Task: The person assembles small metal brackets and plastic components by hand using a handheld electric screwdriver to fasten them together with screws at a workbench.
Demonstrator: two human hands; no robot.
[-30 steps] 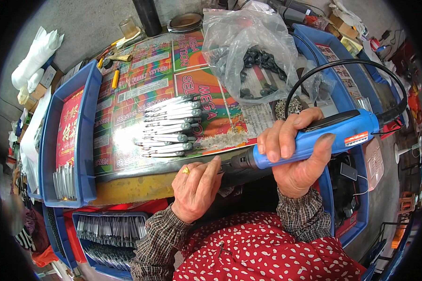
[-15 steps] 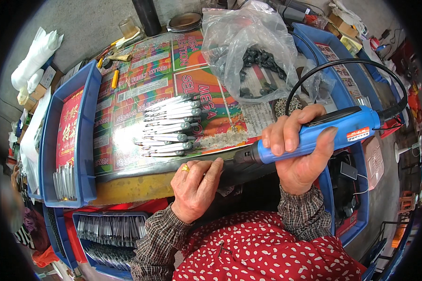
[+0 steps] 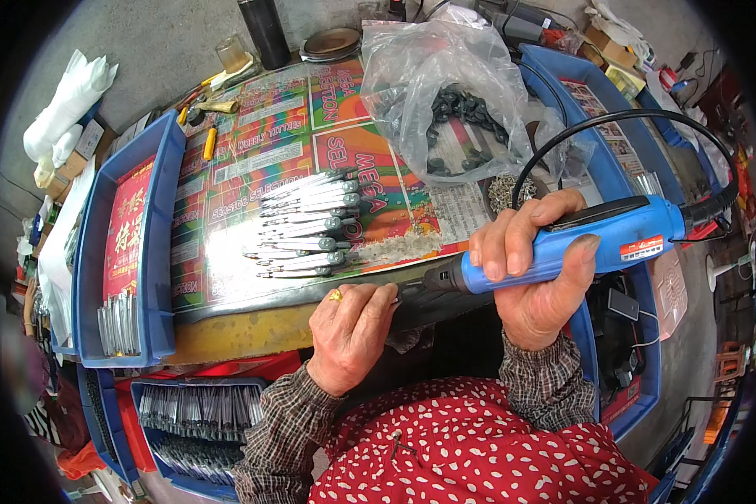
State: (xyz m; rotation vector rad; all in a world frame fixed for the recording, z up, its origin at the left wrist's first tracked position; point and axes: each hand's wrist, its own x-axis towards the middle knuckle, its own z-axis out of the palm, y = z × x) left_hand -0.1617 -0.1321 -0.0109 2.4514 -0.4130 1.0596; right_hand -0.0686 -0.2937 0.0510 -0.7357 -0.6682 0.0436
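My right hand [image 3: 533, 307] is wrapped round a blue corded electric screwdriver [image 3: 601, 239], held sideways with its dark nose pointing left. Opposite that nose, my left hand [image 3: 349, 336], with a gold ring on one finger, is closed in a pinch. Whatever lies between its fingertips is hidden or too small to name. The pinch is close to the driver's tip; contact between them cannot be made out. Just beyond my left hand lies a pile of slender, pale, pen-like pieces with dark ends [image 3: 307, 227] on the printed sheet [image 3: 256, 160] covering the table.
On the left stands a blue tray [image 3: 164, 286] with clear slender pieces [image 3: 119, 326]; below it, another bin holds dark-ended pieces [image 3: 197, 416]. A clear bag of black parts [image 3: 466, 118] sits at the back, beside a bowl of small metal parts [image 3: 504, 191]. The driver's black cable [image 3: 630, 113] arches over the right side.
Both hands and the electric screwdriver keep nearly the same places. The view has shifted slightly, and the cable's loop sits a little farther right.
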